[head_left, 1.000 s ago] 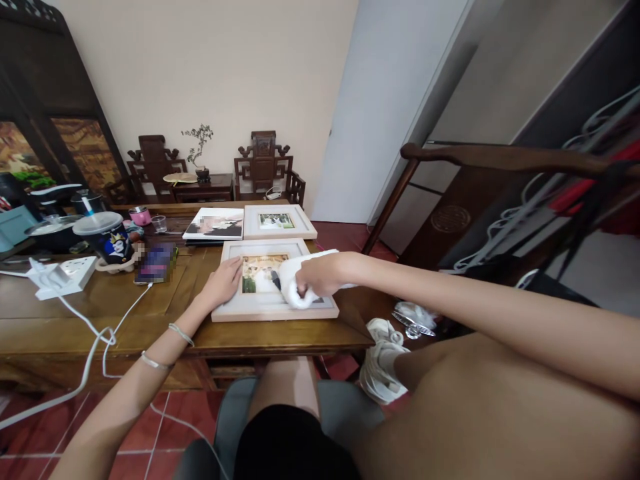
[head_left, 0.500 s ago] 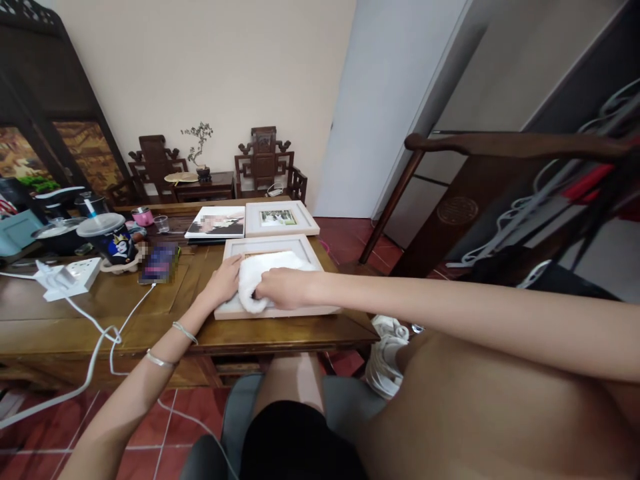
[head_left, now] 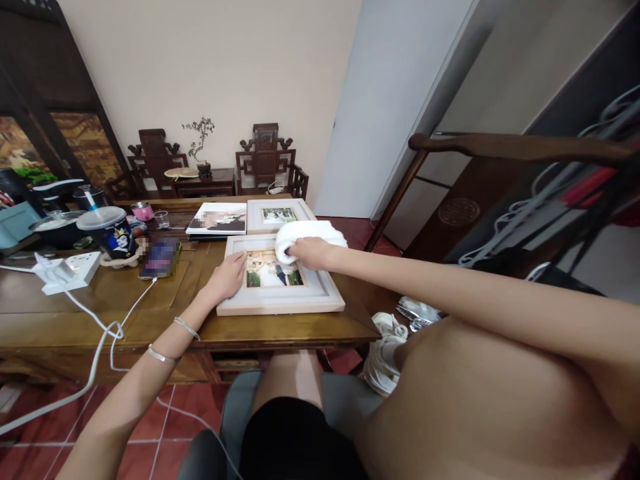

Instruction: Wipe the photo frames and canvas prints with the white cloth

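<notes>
A pale wooden picture frame (head_left: 280,301) with a photo under glass lies flat near the front edge of the wooden table (head_left: 100,313). My left hand (head_left: 226,277) rests flat on the frame's left border, fingers spread. My right hand (head_left: 310,253) presses a white cloth (head_left: 305,234) against the frame's far right corner. Two bracelets circle my left wrist.
Behind it lie a second pale frame (head_left: 280,215) and a photo print (head_left: 218,219). To the left are a phone (head_left: 159,258), a lidded cup (head_left: 111,235), a white power strip (head_left: 65,271) with cables, and a pot. A dark chair back (head_left: 500,148) stands right; shoes on the floor.
My right hand swept the cloth from the frame's near right side leftward across the glass, then up to the far right corner. The photo shows again. My left hand stayed put.
</notes>
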Action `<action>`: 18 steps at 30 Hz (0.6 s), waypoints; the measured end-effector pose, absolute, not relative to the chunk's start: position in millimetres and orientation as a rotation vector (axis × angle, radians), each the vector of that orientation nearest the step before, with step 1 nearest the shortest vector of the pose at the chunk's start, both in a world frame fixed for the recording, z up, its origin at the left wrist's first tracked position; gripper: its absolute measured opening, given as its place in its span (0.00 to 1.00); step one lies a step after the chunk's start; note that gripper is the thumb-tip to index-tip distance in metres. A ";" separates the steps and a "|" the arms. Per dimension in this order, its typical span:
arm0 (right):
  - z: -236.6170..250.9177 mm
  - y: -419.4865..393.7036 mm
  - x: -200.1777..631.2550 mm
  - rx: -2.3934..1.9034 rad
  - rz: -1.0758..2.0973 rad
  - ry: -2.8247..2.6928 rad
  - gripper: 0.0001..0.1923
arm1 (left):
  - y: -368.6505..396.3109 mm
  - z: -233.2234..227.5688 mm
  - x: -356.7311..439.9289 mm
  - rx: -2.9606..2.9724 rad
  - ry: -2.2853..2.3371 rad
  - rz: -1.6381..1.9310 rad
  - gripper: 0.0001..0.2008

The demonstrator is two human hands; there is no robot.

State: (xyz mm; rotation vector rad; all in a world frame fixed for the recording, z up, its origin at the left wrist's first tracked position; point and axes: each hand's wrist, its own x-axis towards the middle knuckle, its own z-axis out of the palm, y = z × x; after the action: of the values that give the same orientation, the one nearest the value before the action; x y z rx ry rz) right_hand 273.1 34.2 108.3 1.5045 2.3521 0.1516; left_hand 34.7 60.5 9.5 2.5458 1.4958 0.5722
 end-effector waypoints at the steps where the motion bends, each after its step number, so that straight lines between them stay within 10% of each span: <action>1: 101.5 41.3 276.7 1.484 0.215 2.387 0.21 | 60.7 9.6 34.5 2.552 1.494 0.568 0.24; 18: 148.1 -24.0 241.6 1.072 -0.137 2.312 0.26 | 59.3 14.3 34.7 2.558 1.494 0.540 0.24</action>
State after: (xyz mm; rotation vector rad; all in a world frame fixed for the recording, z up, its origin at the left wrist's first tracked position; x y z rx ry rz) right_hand 241.6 -24.0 148.1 1.0720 2.3116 -0.1365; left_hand 34.7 59.3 14.3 2.5581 1.4939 0.5400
